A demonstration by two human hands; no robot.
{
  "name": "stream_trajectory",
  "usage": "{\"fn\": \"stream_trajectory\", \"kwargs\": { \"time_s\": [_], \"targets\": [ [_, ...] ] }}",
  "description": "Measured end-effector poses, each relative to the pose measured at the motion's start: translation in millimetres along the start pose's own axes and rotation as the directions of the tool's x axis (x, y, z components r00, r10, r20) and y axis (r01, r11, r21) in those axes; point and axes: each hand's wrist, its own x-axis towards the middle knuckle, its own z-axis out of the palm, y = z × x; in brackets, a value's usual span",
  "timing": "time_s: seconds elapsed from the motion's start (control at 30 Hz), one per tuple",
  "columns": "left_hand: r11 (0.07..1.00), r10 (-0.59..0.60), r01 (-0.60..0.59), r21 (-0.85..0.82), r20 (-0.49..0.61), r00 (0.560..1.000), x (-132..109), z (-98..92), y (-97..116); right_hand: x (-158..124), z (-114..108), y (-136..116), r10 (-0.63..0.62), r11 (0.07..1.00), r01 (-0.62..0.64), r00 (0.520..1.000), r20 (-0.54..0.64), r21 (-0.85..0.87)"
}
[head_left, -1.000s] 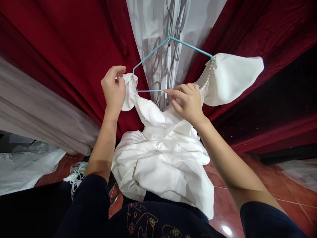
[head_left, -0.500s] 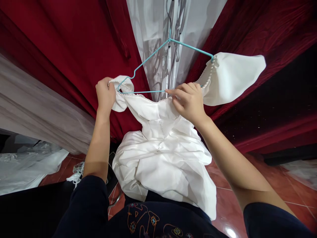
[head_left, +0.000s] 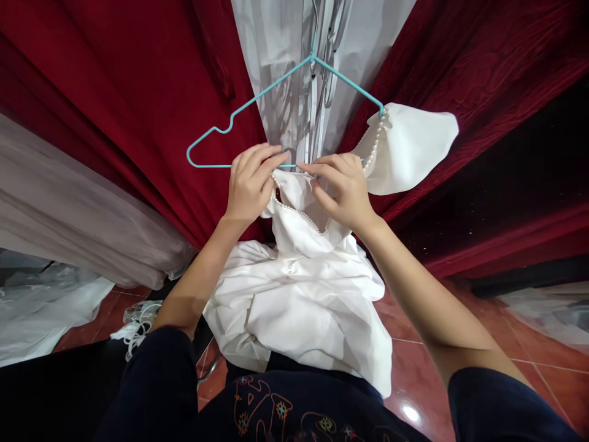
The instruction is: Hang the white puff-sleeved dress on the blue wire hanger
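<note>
A white dress [head_left: 294, 313] with pearl trim hangs in front of me, its skirt bunched over my lap. From a light-blue hanger [head_left: 271, 89] hangs one puffed white sleeve [head_left: 418, 147], at the right end; the left end is bare. My left hand [head_left: 251, 184] is closed on the dress's left upper edge, just under the bottom bar. Close beside it, my right hand [head_left: 343, 187] grips the neckline by the bar, its index finger stretched along the bar. The fabric inside both hands is mostly hidden.
Dark red curtains [head_left: 138, 92] hang on both sides, with white hangings and a metal rail [head_left: 315, 116] between them. Pale fabric [head_left: 50, 307] lies at the lower left, near a small bundle with white cords [head_left: 135, 325]. Red tiles [head_left: 414, 362] cover the floor.
My left hand has moved right, toward my right hand, drawing the left sleeve off the hanger's left end. The neckline now sags between my hands. The right sleeve has shifted slightly left.
</note>
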Motion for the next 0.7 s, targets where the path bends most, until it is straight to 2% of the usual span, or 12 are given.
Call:
{"fn": "stream_trajectory", "kwargs": {
  "time_s": [0.07,0.13,0.23,0.3,0.43,0.5,0.6,0.67,0.7],
  "targets": [
    [1.0,-0.026,0.027,-0.01,0.043,0.999,5,2.9,-2,-1,-7,1,-0.03,0.999,0.031,0.999,-0.015,0.033],
    [0.999,-0.036,0.038,-0.028,0.049,0.998,5,5.9,-3,-1,-13,6,-0.018,1.0,0.018,0.993,-0.12,-0.007],
    [0.998,-0.055,0.056,-0.019,0.031,0.998,4,9.1,-1,3,-20,23,0.063,0.978,-0.132,0.926,-0.373,-0.162],
    [0.999,-0.045,0.045,0.002,0.048,0.998,3,9.4,0,7,-23,39,0.08,0.956,-0.198,0.887,-0.456,-0.217],
    [0.998,-0.028,0.025,0.058,0.051,0.998,1,5.1,0,21,-36,73,0.038,0.983,-0.127,0.844,-0.535,-0.131],
    [0.998,-0.021,0.018,0.066,0.05,0.999,1,2.3,-1,27,-49,89,0.075,0.992,-0.123,0.786,-0.614,-0.036],
    [0.999,-0.014,0.011,0.051,0.053,0.998,0,1.0,-3,25,-67,113,0.156,0.987,-0.136,0.657,-0.738,0.088],
    [0.999,-0.021,0.019,0.033,0.054,0.998,1,3.3,-5,12,-72,124,0.219,0.973,-0.197,0.617,-0.756,0.121],
    [0.999,-0.028,0.026,0.023,0.054,0.998,1,5.4,-6,2,-72,125,0.244,0.964,-0.238,0.615,-0.75,0.119]
  ]
}}
